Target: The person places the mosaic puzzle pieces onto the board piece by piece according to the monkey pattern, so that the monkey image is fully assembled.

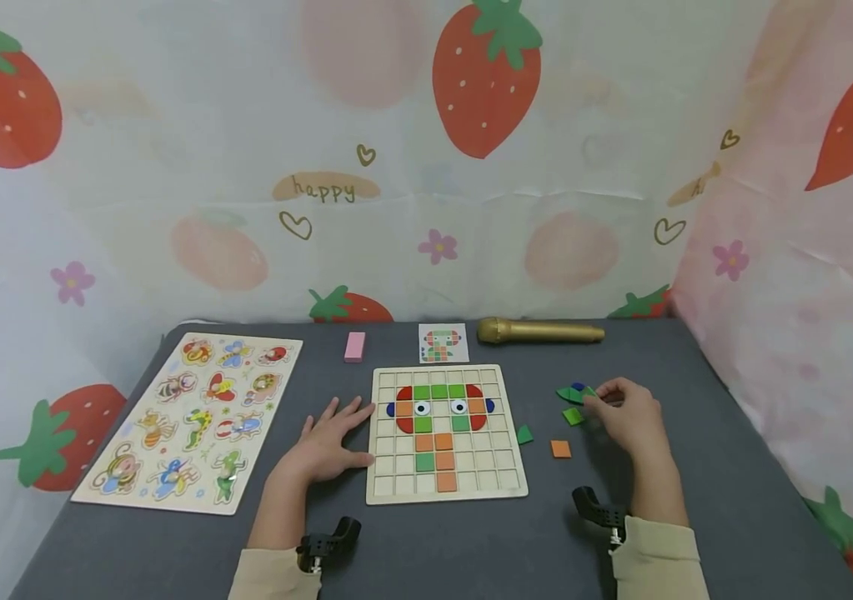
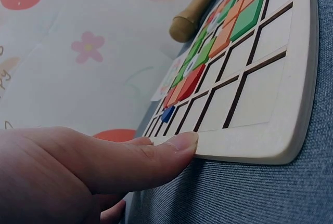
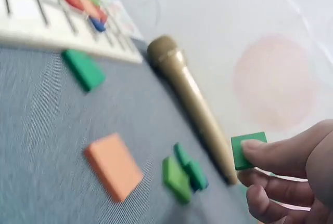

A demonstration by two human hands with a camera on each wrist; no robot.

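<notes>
A wooden grid board (image 1: 396, 492) lies mid-table with red, green, orange and blue tiles and two eye tiles set in it. My left hand (image 1: 326, 443) rests at its left edge, fingers spread; in the left wrist view the thumb (image 2: 151, 159) touches the rim. My right hand (image 1: 629, 414) pinches a green square tile (image 3: 247, 150) between thumb and fingers, raised off the table. Near it lie a light-green tile (image 1: 573, 416), darker green pieces (image 1: 569, 395), a blue piece (image 1: 578, 386) partly hidden, and an orange square tile (image 1: 561, 449). Another green piece (image 1: 524, 434) sits beside the board's right edge.
A pattern card (image 1: 444, 343) lies behind the board, with a pink block (image 1: 354, 347) to its left and a gold microphone (image 1: 541, 332) to its right. An insect picture board (image 1: 189, 421) covers the left side. A strawberry-printed curtain (image 1: 486, 250) stands behind the table.
</notes>
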